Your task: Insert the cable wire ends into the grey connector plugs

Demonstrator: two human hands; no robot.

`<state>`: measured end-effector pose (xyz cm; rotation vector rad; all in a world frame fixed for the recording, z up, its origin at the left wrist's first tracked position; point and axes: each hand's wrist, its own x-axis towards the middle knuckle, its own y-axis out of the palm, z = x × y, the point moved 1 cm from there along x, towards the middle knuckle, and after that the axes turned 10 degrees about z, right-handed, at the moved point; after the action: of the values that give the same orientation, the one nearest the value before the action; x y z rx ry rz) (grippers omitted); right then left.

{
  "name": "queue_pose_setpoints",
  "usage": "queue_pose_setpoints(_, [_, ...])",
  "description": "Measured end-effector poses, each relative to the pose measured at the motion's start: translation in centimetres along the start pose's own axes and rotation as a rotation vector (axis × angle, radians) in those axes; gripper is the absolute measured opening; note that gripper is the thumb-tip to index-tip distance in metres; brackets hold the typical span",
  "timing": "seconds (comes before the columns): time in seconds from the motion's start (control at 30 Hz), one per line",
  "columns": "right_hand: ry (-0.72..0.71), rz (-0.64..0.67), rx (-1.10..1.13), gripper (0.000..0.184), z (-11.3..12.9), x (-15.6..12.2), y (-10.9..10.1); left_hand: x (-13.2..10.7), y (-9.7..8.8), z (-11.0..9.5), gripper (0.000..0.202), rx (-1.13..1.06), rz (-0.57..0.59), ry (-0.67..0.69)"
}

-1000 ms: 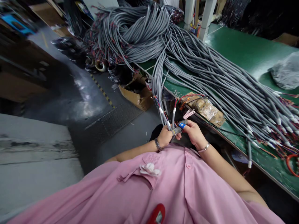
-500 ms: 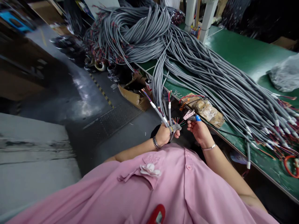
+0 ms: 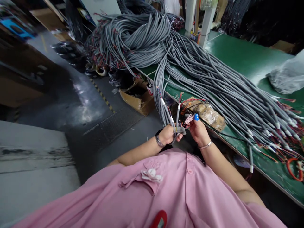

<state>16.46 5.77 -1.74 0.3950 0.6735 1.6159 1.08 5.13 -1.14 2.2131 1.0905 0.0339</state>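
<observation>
My left hand (image 3: 167, 135) is closed round a few grey cables (image 3: 171, 118) whose stripped ends, with white sleeves and coloured wires, stick up above the fist. A grey wrap covers its thumb. My right hand (image 3: 199, 130) is just to the right, fingers curled at the fanned coloured wire ends (image 3: 184, 123), with a blue cap on one fingertip (image 3: 196, 117). Both hands hover just off the near edge of the green table (image 3: 239, 53). A big heap of grey cables (image 3: 190, 63) runs across that table down to my left hand.
A brown taped pad (image 3: 206, 112) lies on the table edge by my right hand. A clear plastic bag (image 3: 288, 77) sits at the far right. An open cardboard box (image 3: 137, 96) stands on the floor below. A red ring (image 3: 293, 169) lies at the right edge.
My right hand pulled away to the right, then came back to the wire ends in my left hand. The cable ends in my left hand shifted and rose slightly.
</observation>
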Motion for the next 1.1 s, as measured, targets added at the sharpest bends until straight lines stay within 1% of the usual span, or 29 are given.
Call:
queue_pose_setpoints(0.13, [-0.022,-0.061,0.027,0.033,-0.1,0.3,0.1,0.2,-0.1,0.4,0.03,0.012,-0.003,-0.016])
queue_pose_setpoints(0.2, [-0.022,-0.068,0.03,0.032,0.0,0.3,0.2,0.2,-0.1,0.5,0.03,0.03,-0.003,-0.027])
queue_pose_setpoints(0.33, [0.018,-0.026,0.074,0.036,0.0,0.1,0.3,0.0,0.1,0.5,0.032,0.044,-0.016,-0.013])
queue_pose_setpoints(0.5, [0.129,0.038,0.104,0.05,0.2,-0.5,0.2,-0.6,0.4,0.4,0.035,0.046,-0.034,-0.007])
queue_pose_setpoints(0.6, [0.161,0.06,0.121,0.051,0.5,-0.8,0.3,-1.2,0.6,0.5,0.034,0.046,-0.051,0.025])
queue_pose_setpoints(0.73, [0.104,0.042,0.048,0.034,0.9,-1.0,0.7,-1.5,0.9,0.5,0.033,0.027,-0.078,0.091])
queue_pose_setpoints(0.8, [0.062,0.023,-0.004,0.03,0.8,-1.1,0.6,-1.3,1.1,0.4,0.033,0.01,-0.095,0.115])
queue_pose_setpoints(0.97, [-0.069,-0.054,-0.152,0.041,0.3,-0.9,-0.1,-0.7,1.2,0.2,0.033,-0.005,-0.104,0.123])
queue_pose_setpoints(1.03, [-0.043,-0.019,-0.116,0.043,0.2,-0.7,-0.2,-0.5,1.1,0.2,0.033,0.003,-0.108,0.12])
queue_pose_setpoints(1.1, [0.018,0.027,-0.023,0.045,0.2,-0.4,-0.1,-0.3,1.0,0.4,0.032,0.003,-0.118,0.114])
